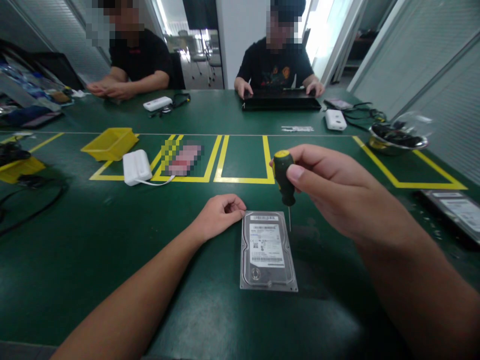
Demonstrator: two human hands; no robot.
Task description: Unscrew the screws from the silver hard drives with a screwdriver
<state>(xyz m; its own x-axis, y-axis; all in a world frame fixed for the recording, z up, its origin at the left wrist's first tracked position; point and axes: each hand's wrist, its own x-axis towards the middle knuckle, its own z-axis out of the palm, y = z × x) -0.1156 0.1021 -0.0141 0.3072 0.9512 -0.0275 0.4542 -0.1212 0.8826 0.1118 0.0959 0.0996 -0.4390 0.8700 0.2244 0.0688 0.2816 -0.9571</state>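
A silver hard drive (267, 247) with a white label lies flat on the green table, its long side pointing away from me. My left hand (221, 215) rests at its far left corner, fingers curled and the fingertips and thumb against that corner. Above the drive's right edge, my right hand (330, 185) grips a dark green and yellow screwdriver (285, 175) by its handle. The thin shaft points down beside the far right corner, and its tip appears apart from the drive.
A second hard drive (455, 212) lies at the right, with small bits beside it. Further back are a metal bowl (397, 145) of dark items, a yellow bin (110, 143), a white power bank (137, 167) and yellow tape outlines (243, 180). Two people sit across the table (210, 112).
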